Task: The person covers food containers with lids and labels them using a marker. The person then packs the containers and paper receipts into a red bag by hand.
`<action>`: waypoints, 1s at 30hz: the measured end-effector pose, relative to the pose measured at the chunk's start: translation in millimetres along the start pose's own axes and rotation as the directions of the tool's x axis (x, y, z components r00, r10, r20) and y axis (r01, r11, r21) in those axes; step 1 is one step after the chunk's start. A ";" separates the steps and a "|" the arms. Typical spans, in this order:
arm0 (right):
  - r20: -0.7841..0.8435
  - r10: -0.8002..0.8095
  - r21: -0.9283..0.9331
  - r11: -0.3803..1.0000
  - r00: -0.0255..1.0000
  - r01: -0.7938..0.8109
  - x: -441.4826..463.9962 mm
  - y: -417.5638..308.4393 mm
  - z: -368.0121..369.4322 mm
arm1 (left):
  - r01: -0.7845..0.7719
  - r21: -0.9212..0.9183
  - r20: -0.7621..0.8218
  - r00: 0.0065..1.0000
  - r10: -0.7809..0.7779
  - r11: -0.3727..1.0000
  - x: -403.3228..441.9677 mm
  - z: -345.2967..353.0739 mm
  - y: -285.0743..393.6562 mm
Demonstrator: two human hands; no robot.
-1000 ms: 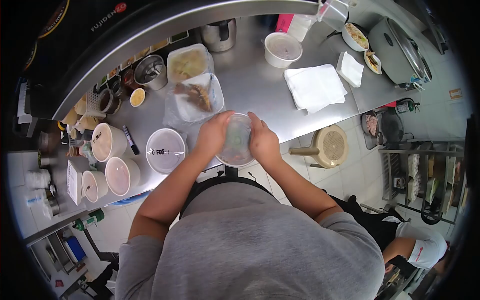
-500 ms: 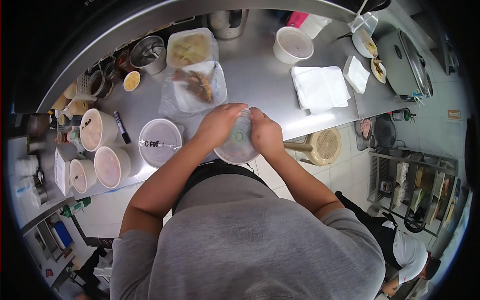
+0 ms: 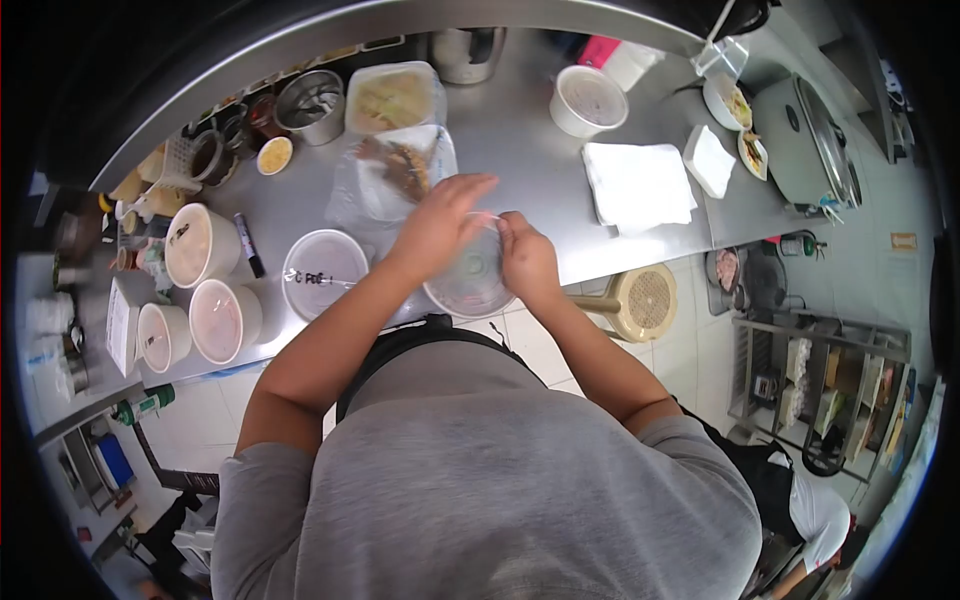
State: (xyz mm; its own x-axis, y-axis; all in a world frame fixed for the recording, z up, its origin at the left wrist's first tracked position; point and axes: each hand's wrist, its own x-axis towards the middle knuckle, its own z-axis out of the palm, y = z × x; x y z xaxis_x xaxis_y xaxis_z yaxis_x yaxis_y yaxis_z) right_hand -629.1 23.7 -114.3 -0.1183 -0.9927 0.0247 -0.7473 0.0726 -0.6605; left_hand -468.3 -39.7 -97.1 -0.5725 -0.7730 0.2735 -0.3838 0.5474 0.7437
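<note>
One tub (image 3: 466,288): between the hands, close to the body, at the near edge of the counter (image 3: 515,125); clear lid, a green patch showing at its middle; whether it rests on the counter, cannot tell.
Left hand (image 3: 440,230): fingers stretched out and blurred above the tub's left side; whether they touch the lid, cannot tell.
Right hand (image 3: 528,260): fingers bent, pinching the tub's right rim; any grip underneath is hidden.
Beyond the left hand: a bag (image 3: 385,178) with brown food inside, just past the fingers; behind it, a tray (image 3: 390,102) of pale food.
Left of the left hand: a marked tub (image 3: 325,272) near the forearm; farther out, a marker (image 3: 249,246), a big tub (image 3: 200,247), a pink tub (image 3: 225,320) and a small tub (image 3: 163,338).
Beyond the right hand: napkins (image 3: 638,187), off to the right; past them, a white tub (image 3: 588,103).
Right of the right hand: a stool (image 3: 642,303), below the counter.
</note>
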 end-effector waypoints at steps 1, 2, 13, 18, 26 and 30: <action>-0.075 -0.014 0.047 0.999 0.997 0.017 2.3 1.9 4.7 | -0.004 0.163 0.039 0.999 -0.002 0.987 -9.1 -0.1 9.0; -0.148 -0.019 0.093 0.995 0.989 0.033 5.4 5.7 9.9 | -0.013 0.317 0.080 0.997 -0.013 0.948 -21.4 4.8 23.0; -0.085 0.080 0.395 0.918 0.993 -0.041 25.3 39.0 35.8 | 0.011 0.225 -0.078 0.997 0.007 0.974 -65.0 -26.4 32.3; -0.237 0.245 0.594 0.802 0.940 -0.059 -2.9 18.6 -12.4 | 0.430 0.154 -0.812 0.568 -0.134 0.890 -172.8 -174.4 11.8; -0.186 0.243 0.680 0.732 0.952 -0.054 -3.8 -38.5 -36.8 | 0.799 0.016 -0.907 0.265 -0.328 0.601 -315.0 -291.4 -96.8; -0.179 0.126 0.725 0.687 0.976 0.044 -12.1 -96.9 -6.7 | 0.788 0.051 -0.849 0.358 -0.389 0.613 -294.7 -312.7 -129.3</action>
State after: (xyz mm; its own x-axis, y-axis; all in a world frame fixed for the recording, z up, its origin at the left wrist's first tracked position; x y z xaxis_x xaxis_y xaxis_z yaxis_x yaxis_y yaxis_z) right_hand -559.6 29.3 -45.6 -0.3261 -0.9423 0.0752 -0.0447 -0.0641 -0.9969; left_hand -23.4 17.0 -83.1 0.5595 -0.7620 0.3259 -0.7236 -0.2574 0.6405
